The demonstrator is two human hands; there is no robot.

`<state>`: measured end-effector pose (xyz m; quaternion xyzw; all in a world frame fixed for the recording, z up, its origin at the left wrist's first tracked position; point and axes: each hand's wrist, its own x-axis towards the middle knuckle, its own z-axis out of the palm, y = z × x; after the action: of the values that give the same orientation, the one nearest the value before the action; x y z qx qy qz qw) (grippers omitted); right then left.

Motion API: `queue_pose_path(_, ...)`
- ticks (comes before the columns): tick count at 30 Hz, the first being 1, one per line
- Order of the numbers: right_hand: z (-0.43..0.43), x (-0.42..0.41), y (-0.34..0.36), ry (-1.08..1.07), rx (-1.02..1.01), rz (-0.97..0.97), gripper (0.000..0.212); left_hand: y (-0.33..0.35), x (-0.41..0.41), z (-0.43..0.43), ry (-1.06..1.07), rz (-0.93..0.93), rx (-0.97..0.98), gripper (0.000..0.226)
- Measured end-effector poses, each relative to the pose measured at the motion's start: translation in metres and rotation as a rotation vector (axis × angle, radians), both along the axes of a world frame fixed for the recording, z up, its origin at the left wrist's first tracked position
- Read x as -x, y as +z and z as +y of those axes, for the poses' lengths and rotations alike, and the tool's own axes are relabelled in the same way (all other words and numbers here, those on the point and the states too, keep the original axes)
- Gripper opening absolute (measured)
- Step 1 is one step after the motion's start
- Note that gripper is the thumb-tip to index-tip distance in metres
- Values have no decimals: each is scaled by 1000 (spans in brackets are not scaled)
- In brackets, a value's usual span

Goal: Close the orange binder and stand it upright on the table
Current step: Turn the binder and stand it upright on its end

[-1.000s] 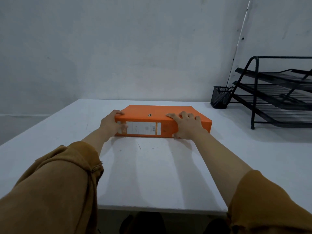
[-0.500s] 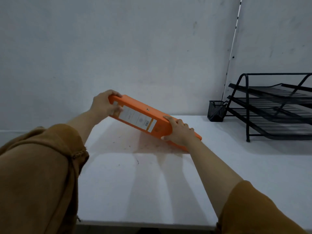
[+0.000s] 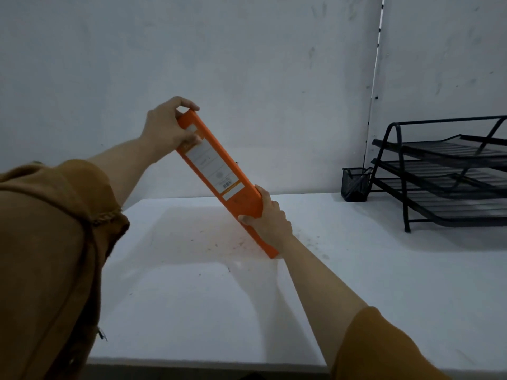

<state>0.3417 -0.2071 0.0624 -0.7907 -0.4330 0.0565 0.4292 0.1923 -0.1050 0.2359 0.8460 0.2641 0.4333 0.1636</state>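
The orange binder is closed and tilted steeply, its labelled spine facing me. Its lower right corner rests on the white table, while its upper end points up and to the left. My left hand grips that raised upper end, fingers curled over the top edge. My right hand clasps the lower part near the table, with the thumb on the spine side.
A black three-tier wire tray rack stands at the back right of the table. A small black mesh pen cup sits beside it against the wall. The table's front edge runs near the bottom of the view.
The binder lay flat a second ago. Both hands have swung its left end up, pivoting on the right end, and it now leans far more steeply than half a second ago.
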Motion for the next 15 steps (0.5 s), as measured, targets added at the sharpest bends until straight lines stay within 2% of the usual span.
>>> queue_pose_path(9,-19,-11,-4,41,-178,166,73,5,-48,-31,-86,-74,-82,57)
queue_pose_path(15,-26,-17,-8,39,-163,167,69,0,-57,-31,-82,-63,-162,60)
